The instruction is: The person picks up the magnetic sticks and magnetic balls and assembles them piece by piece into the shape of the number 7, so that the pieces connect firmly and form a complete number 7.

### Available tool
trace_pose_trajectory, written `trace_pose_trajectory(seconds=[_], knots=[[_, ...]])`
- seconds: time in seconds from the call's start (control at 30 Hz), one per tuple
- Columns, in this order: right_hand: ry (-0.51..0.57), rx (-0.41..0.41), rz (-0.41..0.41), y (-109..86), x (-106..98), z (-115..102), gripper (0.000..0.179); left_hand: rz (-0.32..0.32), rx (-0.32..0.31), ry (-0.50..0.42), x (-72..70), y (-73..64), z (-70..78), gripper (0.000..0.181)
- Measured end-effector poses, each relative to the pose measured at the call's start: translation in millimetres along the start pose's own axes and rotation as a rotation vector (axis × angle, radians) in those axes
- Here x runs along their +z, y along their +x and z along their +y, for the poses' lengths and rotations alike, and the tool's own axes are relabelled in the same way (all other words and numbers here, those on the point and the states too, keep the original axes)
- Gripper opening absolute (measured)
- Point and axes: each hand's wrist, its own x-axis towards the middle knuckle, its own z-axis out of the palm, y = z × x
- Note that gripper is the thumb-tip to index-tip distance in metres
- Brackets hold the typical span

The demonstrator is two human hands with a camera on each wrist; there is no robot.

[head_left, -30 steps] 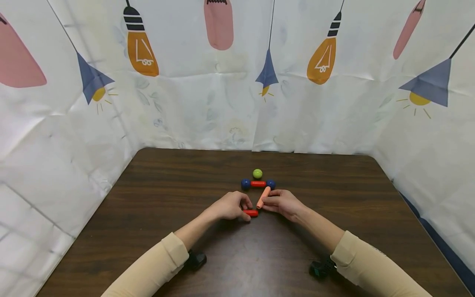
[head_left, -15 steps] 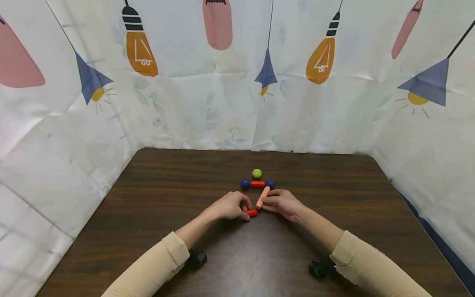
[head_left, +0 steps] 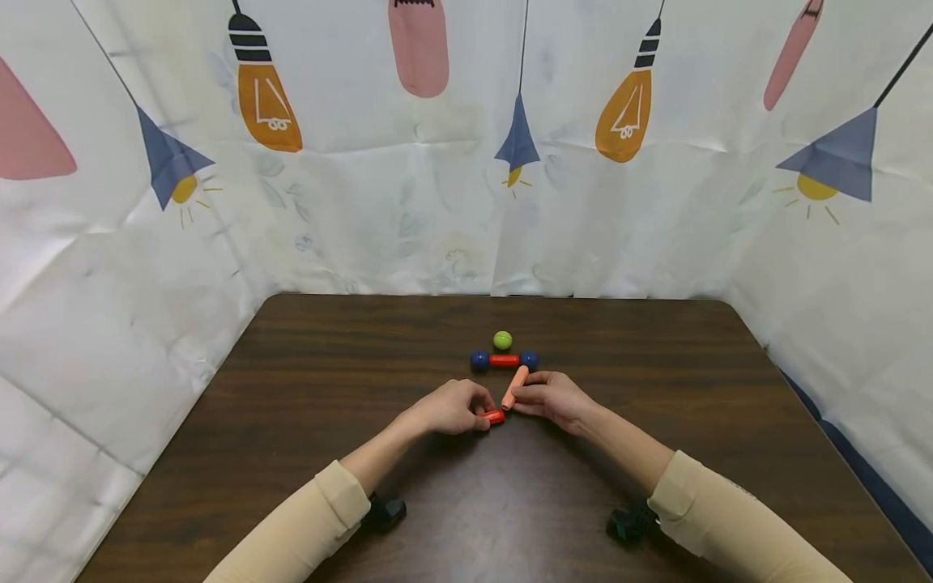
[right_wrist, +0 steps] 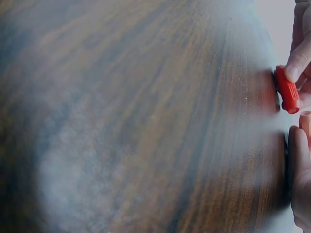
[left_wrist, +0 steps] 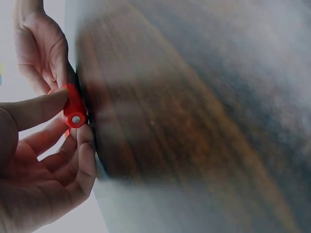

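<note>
My left hand (head_left: 453, 405) pinches a short red magnetic rod (head_left: 496, 417) between thumb and fingers. A small round metal tip shows on the near end of this red rod (left_wrist: 75, 107) in the left wrist view. My right hand (head_left: 552, 398) grips a peach-coloured rod (head_left: 515, 387) that slants away, its far end right at the right-hand blue ball (head_left: 529, 361). Another red rod (head_left: 504, 360) lies between that ball and a second blue ball (head_left: 479, 361), in one row. In the right wrist view, the peach rod's end (right_wrist: 305, 119) is close beside the held red rod.
A green ball (head_left: 502, 340) sits just behind the blue-and-red row. All of it is on a dark wood-grain table (head_left: 350, 340). White printed cloth (head_left: 379, 219) hangs behind the table and along its sides.
The red rod in my left hand has tilted slightly, its right end turning toward the peach rod, and my left thumb has closed in on it. My right hand holds nearly still. The head view shifts slightly.
</note>
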Motion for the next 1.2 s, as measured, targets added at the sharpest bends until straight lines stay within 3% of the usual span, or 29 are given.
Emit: trace_pose_trajectory(seconds=[0.5, 0.83, 1.2], knots=[[0.006, -0.006, -0.011, 1.4, 0.2, -0.1, 0.054, -0.044, -0.002, 0.011, -0.1, -0.5, 1.2, 0.009], [0.009, 0.005, -0.001, 1.9, -1.4, 0.2, 0.054, -0.087, 0.011, -0.049, -2.5, -0.2, 1.7, 0.019], [0.005, 0.012, -0.003, 2.6, -1.8, -0.5, 0.049, -0.077, 0.007, -0.118, -3.8, -2.5, -1.2, 0.023]])
